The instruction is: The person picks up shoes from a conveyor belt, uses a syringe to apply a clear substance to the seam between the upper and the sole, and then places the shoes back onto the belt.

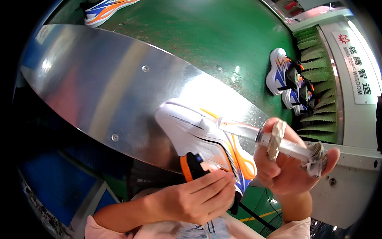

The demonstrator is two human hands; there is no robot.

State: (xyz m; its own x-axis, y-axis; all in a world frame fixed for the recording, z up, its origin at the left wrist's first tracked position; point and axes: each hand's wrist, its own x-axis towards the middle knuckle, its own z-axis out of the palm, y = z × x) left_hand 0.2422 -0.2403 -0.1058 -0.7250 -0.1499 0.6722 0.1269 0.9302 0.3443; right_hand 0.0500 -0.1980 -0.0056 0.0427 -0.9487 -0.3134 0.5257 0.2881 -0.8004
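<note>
A white sports shoe with orange, blue and black parts lies tilted on its side, over the near edge of a metal plate. My left hand closes around its upper near the black and orange opening. In my right hand is a clear syringe, its grip and plunger end wrapped in beige tape-like material. My right fingers hook around the wrapped grip, with the thumb by the plunger end. The syringe's tip points left and meets the shoe's side near the sole; whether it touches is hard to tell.
The shiny metal plate, with screws, runs along a green belt. Two similar shoes stand at the right by green hanging strips on a white machine. Another shoe is at the far left.
</note>
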